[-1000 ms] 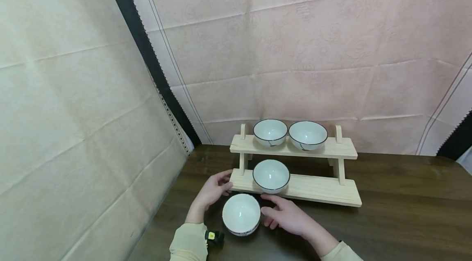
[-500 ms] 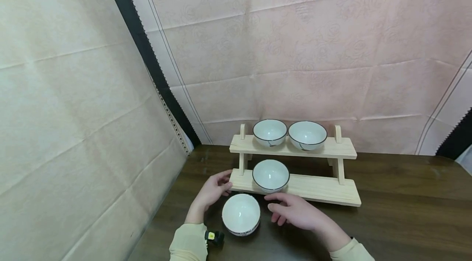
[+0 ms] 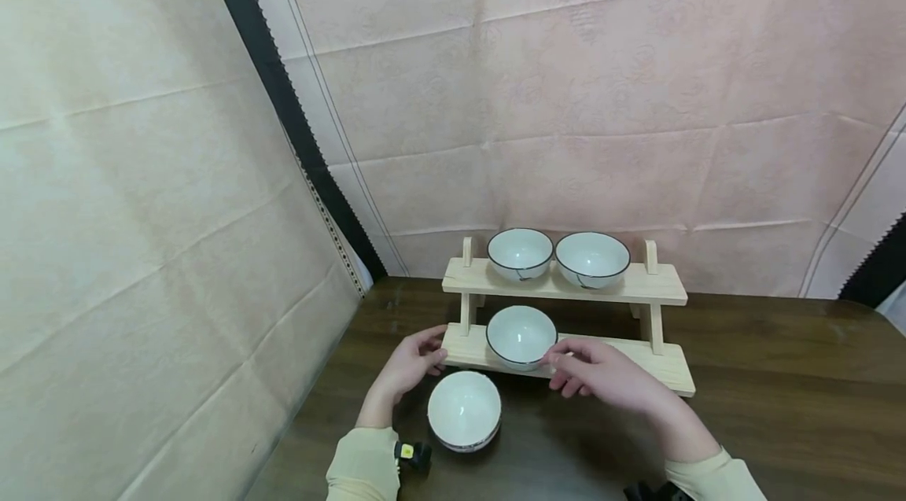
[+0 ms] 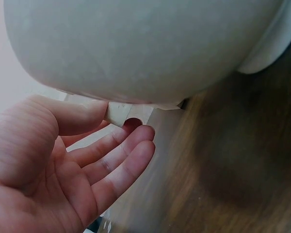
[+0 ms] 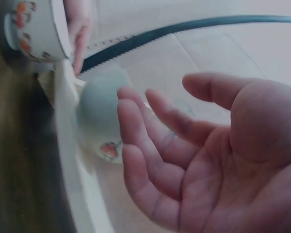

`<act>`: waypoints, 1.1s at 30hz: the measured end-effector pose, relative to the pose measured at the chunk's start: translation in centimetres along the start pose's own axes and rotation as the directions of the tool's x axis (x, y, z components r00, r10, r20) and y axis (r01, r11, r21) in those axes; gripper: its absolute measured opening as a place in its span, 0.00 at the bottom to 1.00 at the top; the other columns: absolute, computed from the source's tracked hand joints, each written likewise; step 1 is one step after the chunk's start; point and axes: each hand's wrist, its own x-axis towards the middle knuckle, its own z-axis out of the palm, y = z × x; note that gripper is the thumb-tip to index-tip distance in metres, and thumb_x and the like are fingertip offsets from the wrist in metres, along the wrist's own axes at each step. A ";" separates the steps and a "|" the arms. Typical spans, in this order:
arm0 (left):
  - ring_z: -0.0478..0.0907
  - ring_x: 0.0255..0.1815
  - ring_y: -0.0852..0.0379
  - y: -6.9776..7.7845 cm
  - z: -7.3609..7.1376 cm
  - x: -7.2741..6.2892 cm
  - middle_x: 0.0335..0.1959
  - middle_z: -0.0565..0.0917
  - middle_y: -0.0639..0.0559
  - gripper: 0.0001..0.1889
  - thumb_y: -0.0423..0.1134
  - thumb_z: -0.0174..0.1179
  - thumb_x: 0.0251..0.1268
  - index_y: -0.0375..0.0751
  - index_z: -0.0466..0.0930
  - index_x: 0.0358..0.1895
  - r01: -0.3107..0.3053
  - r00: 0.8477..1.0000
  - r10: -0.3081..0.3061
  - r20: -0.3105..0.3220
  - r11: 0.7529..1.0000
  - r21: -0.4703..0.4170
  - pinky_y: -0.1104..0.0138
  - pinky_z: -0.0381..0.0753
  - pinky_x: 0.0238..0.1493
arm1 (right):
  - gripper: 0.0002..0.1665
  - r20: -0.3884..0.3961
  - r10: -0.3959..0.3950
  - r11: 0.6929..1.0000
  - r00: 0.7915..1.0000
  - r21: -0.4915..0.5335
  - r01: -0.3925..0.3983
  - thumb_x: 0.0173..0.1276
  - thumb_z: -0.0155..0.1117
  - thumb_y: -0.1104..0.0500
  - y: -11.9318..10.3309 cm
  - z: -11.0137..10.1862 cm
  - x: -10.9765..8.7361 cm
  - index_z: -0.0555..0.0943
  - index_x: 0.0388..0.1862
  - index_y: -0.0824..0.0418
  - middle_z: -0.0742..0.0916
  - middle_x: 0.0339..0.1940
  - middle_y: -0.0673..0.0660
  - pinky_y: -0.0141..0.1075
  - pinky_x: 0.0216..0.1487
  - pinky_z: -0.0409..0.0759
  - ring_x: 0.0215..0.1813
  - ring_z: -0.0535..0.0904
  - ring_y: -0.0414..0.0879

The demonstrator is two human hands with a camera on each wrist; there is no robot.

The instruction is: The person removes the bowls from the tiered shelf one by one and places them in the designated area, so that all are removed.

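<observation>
A two-tier wooden stand [image 3: 665,369] stands on the table. My left hand [image 3: 413,363] holds the left end of its lower shelf, thumb and fingers around the wood, as the left wrist view also shows. On that shelf sits a white, dark-rimmed bowl [image 3: 521,336]. My right hand [image 3: 598,371] hovers at the bowl's right side over the shelf's front edge. Its fingers are loosely bent with nothing in them. Between my hands, another white bowl [image 3: 464,409] rests on the table; the right wrist view shows orange patterns on this bowl [image 5: 36,29].
Two more dark-rimmed bowls, a left one [image 3: 520,251] and a right one [image 3: 592,257], sit side by side on the upper shelf. Behind the dark wooden table [image 3: 778,391] hangs a pale patterned cloth [image 3: 602,92], with another cloth [image 3: 156,210] along the left.
My right hand has moved right and forward, away from the bowl on the table, to beside the bowl on the lower shelf. The left hand and the bowls stay in place.
</observation>
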 end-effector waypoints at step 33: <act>0.86 0.41 0.50 0.0 0.1 -0.1 0.49 0.83 0.41 0.26 0.33 0.62 0.80 0.35 0.73 0.77 0.010 1.000 -0.010 -0.001 1.000 0.016 0.56 0.91 0.46 | 0.39 -0.260 0.106 0.994 0.960 -0.001 -0.110 0.82 0.64 0.52 1.8 1.4 2.7 0.63 0.82 0.67 0.89 0.35 0.58 0.44 0.43 0.89 0.36 0.87 0.52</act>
